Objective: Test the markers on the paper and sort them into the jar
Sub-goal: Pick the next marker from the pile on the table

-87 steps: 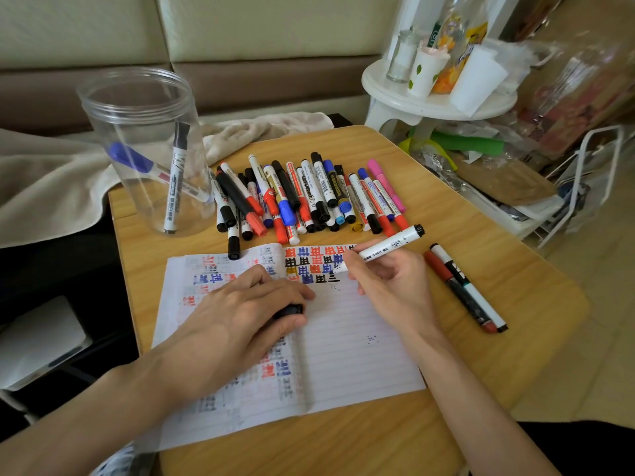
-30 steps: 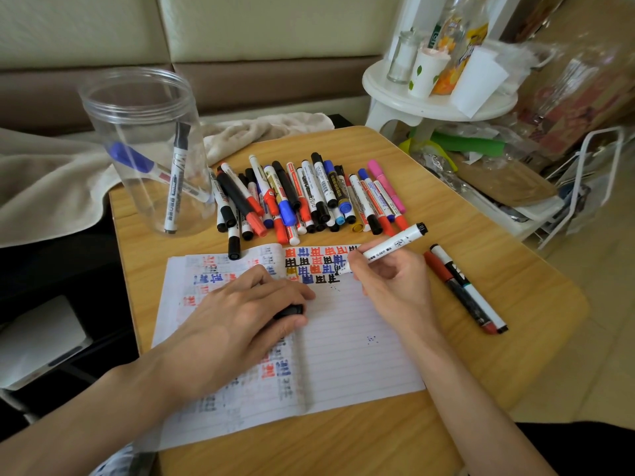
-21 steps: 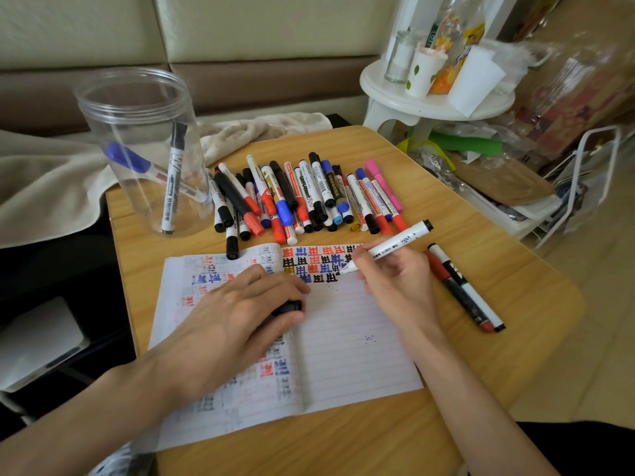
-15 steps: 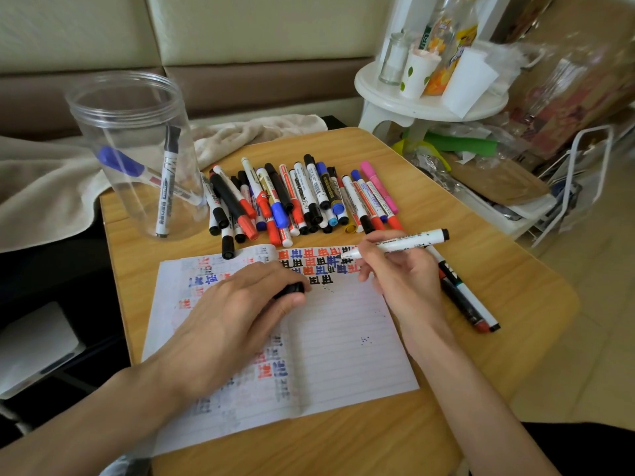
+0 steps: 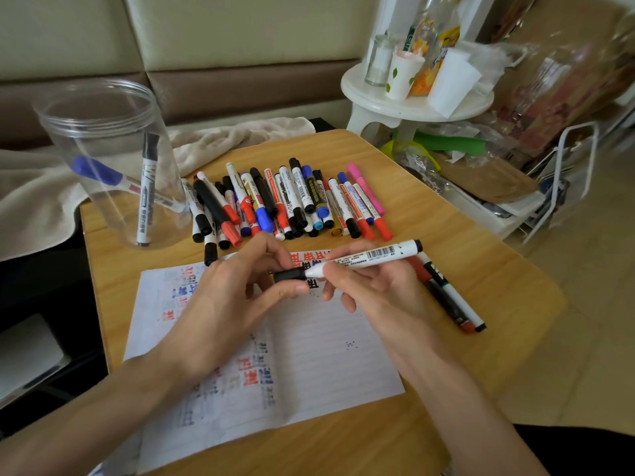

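Hands meet above the lined paper (image 5: 326,359) at mid-frame. The left hand (image 5: 230,304) has its grip pinched on a black cap (image 5: 289,275), thumb under, fingers over. The right hand (image 5: 374,297) has its grip curled round a white marker (image 5: 371,257), whose tip end touches the cap and whose far end points toward the right edge. The clear jar (image 5: 103,159) stands upper left on the worktop (image 5: 498,269), with a blue-capped marker (image 5: 99,170) and a black-capped marker (image 5: 146,190) leaning inside. The marker pile (image 5: 288,201) lies above the paper. A pair of markers (image 5: 446,304) lies just right of the right hand.
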Demonstrator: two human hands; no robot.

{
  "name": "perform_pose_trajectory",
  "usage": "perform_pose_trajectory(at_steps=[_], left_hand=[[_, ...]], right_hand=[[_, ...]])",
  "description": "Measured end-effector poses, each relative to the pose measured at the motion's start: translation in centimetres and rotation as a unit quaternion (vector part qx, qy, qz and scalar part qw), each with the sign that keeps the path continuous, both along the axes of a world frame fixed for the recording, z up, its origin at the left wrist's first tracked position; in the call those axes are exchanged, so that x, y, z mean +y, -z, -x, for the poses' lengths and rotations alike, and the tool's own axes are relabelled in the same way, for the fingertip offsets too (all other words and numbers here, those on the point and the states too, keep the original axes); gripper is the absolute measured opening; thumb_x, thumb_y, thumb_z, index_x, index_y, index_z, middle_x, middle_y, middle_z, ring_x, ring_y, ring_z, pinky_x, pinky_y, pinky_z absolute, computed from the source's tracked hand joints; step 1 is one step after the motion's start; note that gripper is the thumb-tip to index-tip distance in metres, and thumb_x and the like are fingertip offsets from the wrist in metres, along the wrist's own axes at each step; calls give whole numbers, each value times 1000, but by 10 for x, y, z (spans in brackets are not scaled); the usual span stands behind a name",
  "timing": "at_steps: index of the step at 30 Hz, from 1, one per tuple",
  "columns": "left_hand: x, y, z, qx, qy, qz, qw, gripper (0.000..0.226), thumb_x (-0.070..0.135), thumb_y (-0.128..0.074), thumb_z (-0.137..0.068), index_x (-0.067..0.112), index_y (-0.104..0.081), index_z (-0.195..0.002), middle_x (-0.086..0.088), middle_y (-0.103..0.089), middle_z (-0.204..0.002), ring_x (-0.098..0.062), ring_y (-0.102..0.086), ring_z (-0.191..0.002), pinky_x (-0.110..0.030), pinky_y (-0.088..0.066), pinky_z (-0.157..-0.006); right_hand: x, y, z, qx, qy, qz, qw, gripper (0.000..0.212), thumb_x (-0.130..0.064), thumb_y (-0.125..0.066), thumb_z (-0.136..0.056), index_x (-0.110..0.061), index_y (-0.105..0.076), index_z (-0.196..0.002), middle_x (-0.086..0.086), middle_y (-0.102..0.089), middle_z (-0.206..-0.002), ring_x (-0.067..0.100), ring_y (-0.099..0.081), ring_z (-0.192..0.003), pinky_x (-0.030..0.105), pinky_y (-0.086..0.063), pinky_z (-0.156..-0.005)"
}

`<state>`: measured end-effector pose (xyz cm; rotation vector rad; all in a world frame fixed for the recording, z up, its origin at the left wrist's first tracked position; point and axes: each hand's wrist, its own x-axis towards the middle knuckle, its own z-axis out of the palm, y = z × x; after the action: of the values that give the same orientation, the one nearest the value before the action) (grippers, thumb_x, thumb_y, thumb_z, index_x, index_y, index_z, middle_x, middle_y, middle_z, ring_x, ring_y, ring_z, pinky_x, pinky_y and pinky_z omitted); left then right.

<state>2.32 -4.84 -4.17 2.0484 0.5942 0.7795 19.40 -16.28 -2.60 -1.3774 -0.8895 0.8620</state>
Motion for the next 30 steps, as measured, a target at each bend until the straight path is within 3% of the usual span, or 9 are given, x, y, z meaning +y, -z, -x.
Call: perform_pose_trajectory(at_steps=[3,8,10,12,14,17,21,26,30], left_hand=[[5,-4,-1,-4,15,20,1000,30,48,-71,-83,27,-59,-101,12,-76,-93,-23,-69,-75,-42,-57,-67],[12,-9,1,-3,33,49,998,28,47,-69,-82,26,-67,-100,4,-76,-92,-17,-73,-86,-38,-57,-77],[16,-11,3,-6,35,60,998,26,46,-69,-83,25,-69,-100,0,-75,-90,-18,-73,-81,-40,-59,-71],[16,-15,4,-9,38,71,997,23,43,-69,-84,24,-71,-98,-3,-73,-83,-11,-67,-66,-31,-54,-56],[13,-19,4,-19,42,85,995,21,36,-69,-84,22,-71,-100,-6,-71,-78,-8,-60,-57,-21,-47,-51],[11,-23,9,-14,67,90,994,21,27,-66,-88,20,-70,-107,-7,-71,-80,-23,-63,-61,-30,-52,-55],[16,-26,18,24,104,71,992,19,13,-58,-98,18,-61,-117,-4,-74,-88,-27,-67,-68,-38,-55,-66],[28,-20,25,129,38,-163,977,25,50,-53,-95,34,-64,-110,25,-68,-90,-3,-65,-80,-29,-53,-67],[30,-20,25,106,18,-132,985,39,57,-51,-90,32,-71,-113,17,-73,-90,-6,-67,-77,-32,-54,-67]], right_hand=[[0,0,1,6,-20,-11,1000,16,-13,-78,-90,-11,-76,-105,8,-77,-89,19,-70,-77,26,-47,-60],[-2,-3,-9,32,-41,34,998,28,-34,-80,-87,-20,-81,-111,16,-72,-91,19,-58,-79,32,-46,-70],[-3,-5,-12,65,-67,37,995,35,-41,-72,-91,-20,-80,-116,17,-73,-98,20,-58,-81,31,-46,-70],[-4,-8,-12,77,-81,30,993,37,-37,-67,-91,-16,-79,-119,14,-74,-100,19,-60,-81,27,-47,-68],[-5,-11,-12,81,-78,23,993,38,-32,-71,-86,-13,-78,-118,15,-76,-101,20,-64,-79,26,-49,-67],[-5,-12,-13,78,-71,29,994,33,-23,-76,-85,-10,-78,-116,16,-78,-107,26,-72,-82,27,-54,-69],[-6,-14,-15,28,-87,39,995,31,-18,-77,-88,-12,-78,-118,11,-79,-111,32,-77,-92,34,-55,-75],[-3,-15,-17,-90,-121,59,987,30,-18,-76,-93,-15,-75,-123,3,-80,-104,23,-78,-85,31,-57,-69],[3,-7,-13,-123,-101,28,987,29,-16,-73,-94,-10,-76,-122,4,-79,-93,15,-68,-70,24,-53,-64]])
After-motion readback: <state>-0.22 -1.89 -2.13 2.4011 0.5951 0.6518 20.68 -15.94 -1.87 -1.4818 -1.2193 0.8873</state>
